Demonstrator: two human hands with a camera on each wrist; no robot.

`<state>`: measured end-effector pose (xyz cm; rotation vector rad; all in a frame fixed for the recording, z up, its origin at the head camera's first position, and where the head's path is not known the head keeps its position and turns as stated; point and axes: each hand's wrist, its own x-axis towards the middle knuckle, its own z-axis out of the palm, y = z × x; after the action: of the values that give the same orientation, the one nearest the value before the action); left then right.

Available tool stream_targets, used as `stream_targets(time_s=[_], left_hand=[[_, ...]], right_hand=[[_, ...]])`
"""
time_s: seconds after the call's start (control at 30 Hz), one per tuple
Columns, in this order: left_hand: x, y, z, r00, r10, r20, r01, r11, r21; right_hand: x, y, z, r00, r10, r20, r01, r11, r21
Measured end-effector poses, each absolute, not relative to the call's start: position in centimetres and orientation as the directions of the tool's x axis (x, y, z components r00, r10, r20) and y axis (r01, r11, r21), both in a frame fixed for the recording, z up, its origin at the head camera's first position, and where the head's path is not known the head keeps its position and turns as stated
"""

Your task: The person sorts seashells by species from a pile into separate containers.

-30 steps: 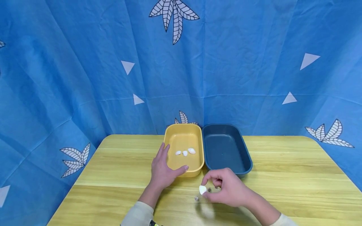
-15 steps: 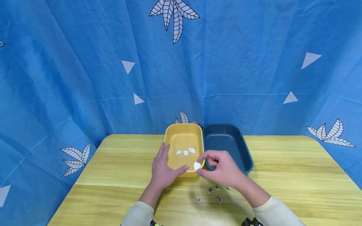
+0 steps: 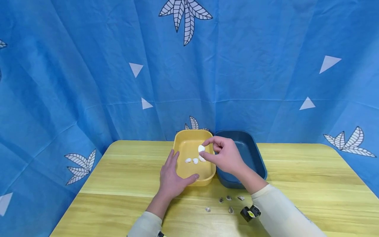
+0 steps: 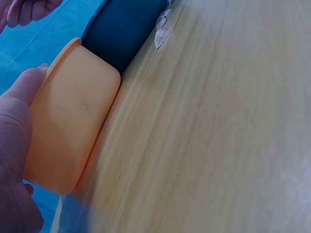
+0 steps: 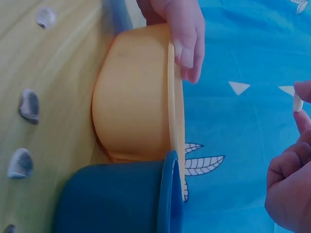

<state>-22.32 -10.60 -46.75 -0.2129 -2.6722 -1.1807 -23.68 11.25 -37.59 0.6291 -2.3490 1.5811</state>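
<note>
My right hand (image 3: 226, 156) pinches a white seashell (image 3: 201, 148) between thumb and forefinger, above the yellow tray (image 3: 195, 172). In the right wrist view that shell (image 5: 297, 102) appears edge-on, higher than the rim. On the tray's floor lie white shells, one (image 3: 188, 160) at the left, another (image 3: 195, 161) beside it, and a third partly behind the right thumb. My left hand (image 3: 173, 179) rests at the tray's near-left corner, fingers spread straight along the left side. Its thumb (image 4: 29, 85) lies over the near rim.
A dark blue tray (image 3: 251, 154) stands against the yellow one's right side, partly hidden by the right forearm. Several grey-brown shells (image 3: 231, 210) are scattered on the wooden table (image 3: 124, 174) in front of it. Behind hangs a blue cloth (image 3: 251, 65).
The right hand has carried the white shell from low over the table up and away, over the yellow tray. More table shells have come into view. The left hand stays put.
</note>
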Motion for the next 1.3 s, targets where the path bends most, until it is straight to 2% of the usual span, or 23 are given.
stream_targets(time_s=[0.53, 1.03, 1.3], left_hand=[[-22.5, -11.0, -46.8, -0.960, 0.054, 0.274, 0.238, 0.670, 0.703], [-22.5, -10.8, -46.7, -0.963, 0.062, 0.264, 0.239, 0.653, 0.719], [-22.5, -10.8, -46.7, -0.966, 0.056, 0.251, 0.222, 0.674, 0.705]], right_hand=[[-28.3, 9.2, -38.4, -0.913, -0.085, 0.399, -0.398, 0.407, -0.823], [-30.8, 8.2, -40.9, -0.969, 0.037, 0.246, -0.213, 0.385, -0.898], [-31.2, 7.8, -42.4, -0.985, 0.057, 0.164, -0.129, 0.390, -0.912]])
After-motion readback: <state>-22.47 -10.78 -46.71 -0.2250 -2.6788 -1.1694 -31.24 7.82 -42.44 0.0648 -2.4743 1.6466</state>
